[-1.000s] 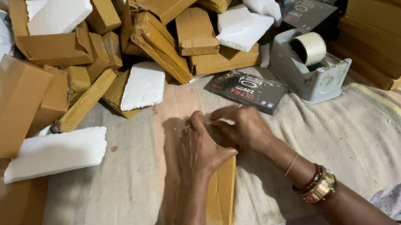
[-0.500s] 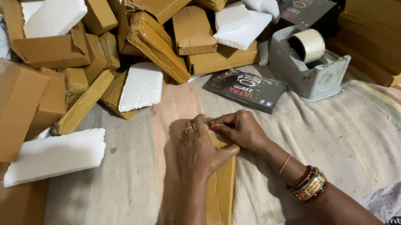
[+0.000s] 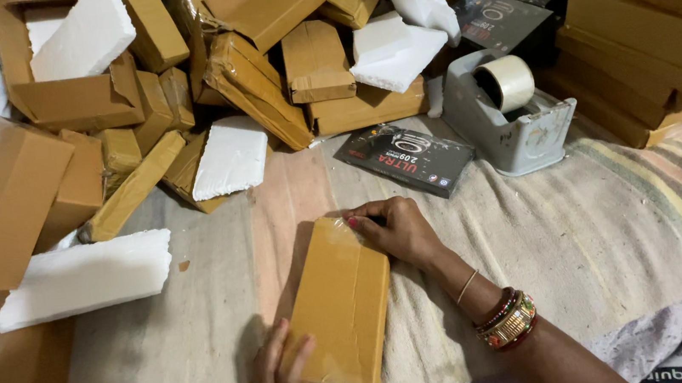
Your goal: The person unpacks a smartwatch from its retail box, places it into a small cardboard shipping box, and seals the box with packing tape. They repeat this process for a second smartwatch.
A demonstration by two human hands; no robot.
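Note:
A flat brown cardboard parcel [image 3: 340,303] wrapped in clear tape lies lengthwise on the striped cloth in front of me. My right hand [image 3: 392,228] rests on its far right corner, fingers curled over the top edge. My left hand [image 3: 281,382] grips the near left corner at the bottom of the view, only its fingers showing. Bangles circle my right wrist [image 3: 505,320].
A grey tape dispenser [image 3: 512,116] with a roll stands to the right. A black printed box [image 3: 406,158] lies just beyond the parcel. Taped brown parcels [image 3: 260,81] and white foam slabs [image 3: 85,276] pile up at the back and left. More brown boxes [image 3: 649,37] stack at the right.
Both hands were pressed together at the parcel's far end. Now my left hand has slid down to the near corner, uncovering the parcel's top, while my right hand stays at the far edge.

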